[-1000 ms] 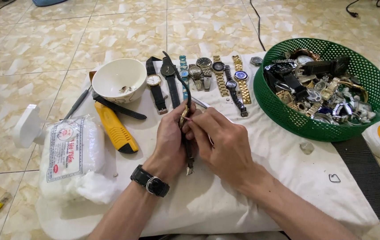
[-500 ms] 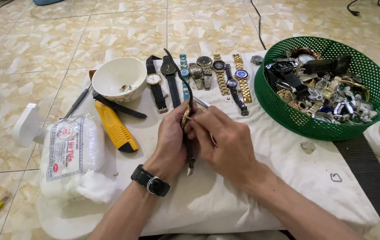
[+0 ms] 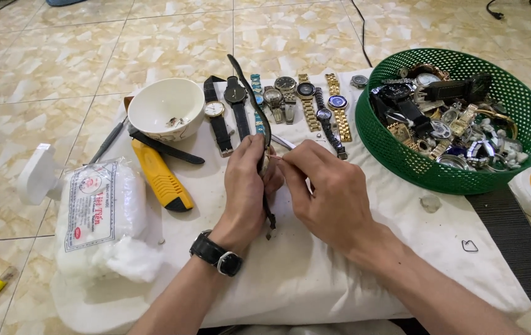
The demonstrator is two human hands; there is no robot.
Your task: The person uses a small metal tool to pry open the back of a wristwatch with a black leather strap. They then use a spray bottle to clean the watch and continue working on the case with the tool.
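My left hand (image 3: 245, 186) grips a wristwatch with a dark strap (image 3: 254, 87) held on edge, one strap end pointing up and away, the other hanging below my palm. A black watch sits on that wrist. My right hand (image 3: 327, 189) pinches a thin metal tool (image 3: 287, 144) with its fingertips against the watch case, close beside my left thumb. Both hands hover over a white cloth (image 3: 315, 273) on the tiled floor.
A row of watches (image 3: 296, 102) lies on the cloth beyond my hands. A white bowl (image 3: 165, 107), a yellow-handled tool (image 3: 161, 181) and a bag of cotton wool (image 3: 101, 214) lie left. A green basket (image 3: 402, 155) full of watches stands right.
My hands stay in place; the right fingers shift slightly on the tool at the watch case, and the upper strap end tilts a little.
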